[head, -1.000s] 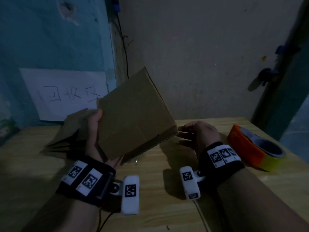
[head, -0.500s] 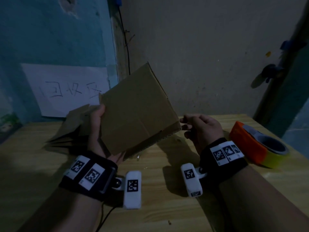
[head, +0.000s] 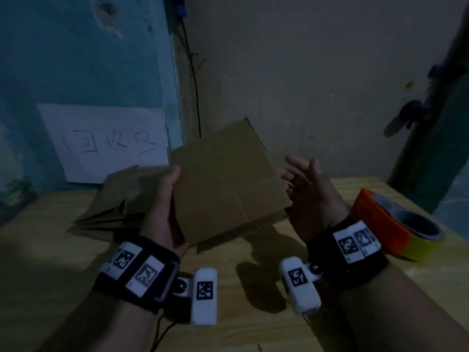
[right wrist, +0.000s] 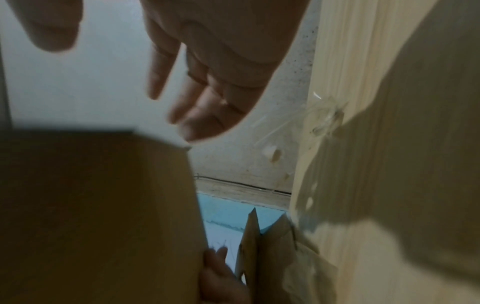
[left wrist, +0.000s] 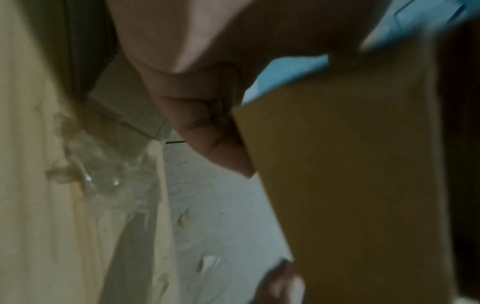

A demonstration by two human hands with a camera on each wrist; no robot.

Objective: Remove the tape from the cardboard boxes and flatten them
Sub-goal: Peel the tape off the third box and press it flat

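Observation:
My left hand [head: 165, 199] grips a brown cardboard box [head: 225, 184] by its left edge, thumb on the near face, and holds it tilted above the wooden table [head: 228, 313]. The box [left wrist: 350, 185] fills the right of the left wrist view, with my thumb [left wrist: 207, 123] against it. Beside the box's right edge my right hand [head: 302, 179] is open with spread fingers [right wrist: 197, 98] and holds nothing. In the right wrist view the box [right wrist: 98, 216] sits just below those fingers. A crumpled clear tape strip [right wrist: 322, 121] lies on the table.
Flattened cardboard pieces [head: 114, 199] lie on the table behind my left hand, against the blue wall. A roll of orange and yellow tape [head: 396, 224] sits at the table's right. A white paper sign [head: 106, 141] hangs on the wall.
My right hand has risen from the table beside the box's lower right corner and its curled fingers have spread open. My left hand has kept hold of the box, which has lifted slightly.

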